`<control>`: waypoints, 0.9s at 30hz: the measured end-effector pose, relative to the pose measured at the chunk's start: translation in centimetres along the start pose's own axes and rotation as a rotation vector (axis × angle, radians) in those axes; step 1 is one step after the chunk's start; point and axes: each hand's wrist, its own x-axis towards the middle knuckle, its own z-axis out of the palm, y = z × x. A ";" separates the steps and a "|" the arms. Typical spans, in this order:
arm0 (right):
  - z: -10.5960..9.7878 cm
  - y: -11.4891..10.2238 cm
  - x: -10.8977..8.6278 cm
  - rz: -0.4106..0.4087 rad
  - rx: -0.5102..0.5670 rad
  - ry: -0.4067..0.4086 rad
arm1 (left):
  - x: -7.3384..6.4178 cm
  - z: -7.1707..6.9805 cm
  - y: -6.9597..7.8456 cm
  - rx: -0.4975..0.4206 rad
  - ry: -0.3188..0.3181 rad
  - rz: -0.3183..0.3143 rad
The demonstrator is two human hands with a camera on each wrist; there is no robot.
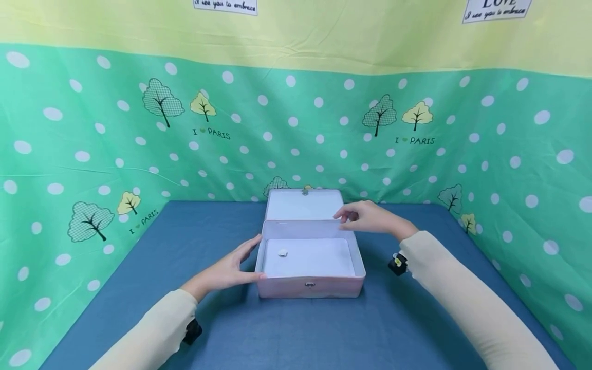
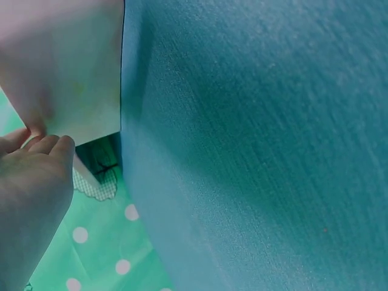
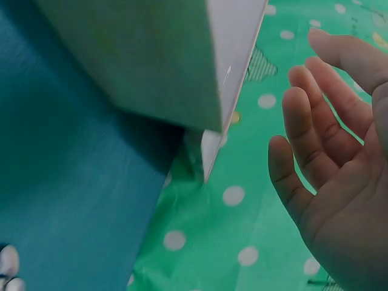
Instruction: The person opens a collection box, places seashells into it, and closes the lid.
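Observation:
A pale pink hinged box (image 1: 309,288) stands on the table with its lid (image 1: 302,204) laid back behind it, white inside. On the box's floor, left of the middle, is a small white round piece (image 1: 282,253). My left hand (image 1: 226,270) spans the box's left side, thumb at the front corner and fingertips at the left rim; the left wrist view shows the fingers (image 2: 57,144) against the wall. Over the back right corner, near the lid's hinge, my right hand (image 1: 367,216) hovers with loosely bent fingers (image 3: 303,127) and nothing between them.
The table has a dark blue cover (image 1: 208,226). A green dotted cloth with printed trees (image 1: 319,118) hangs behind it and at both sides. Dark wrist cameras sit under the left cuff (image 1: 191,331) and the right cuff (image 1: 398,263).

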 end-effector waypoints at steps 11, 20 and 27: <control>-0.7 4.0 -4.3 0.053 0.044 0.058 | -0.1 0.1 0.1 0.009 -0.004 -0.001; 0.0 7.8 -7.3 0.124 0.030 0.051 | -0.1 0.1 -0.1 -0.004 -0.011 -0.008; 1.2 10.3 -9.0 0.200 0.010 0.019 | -0.1 0.0 -0.2 -0.002 -0.013 -0.001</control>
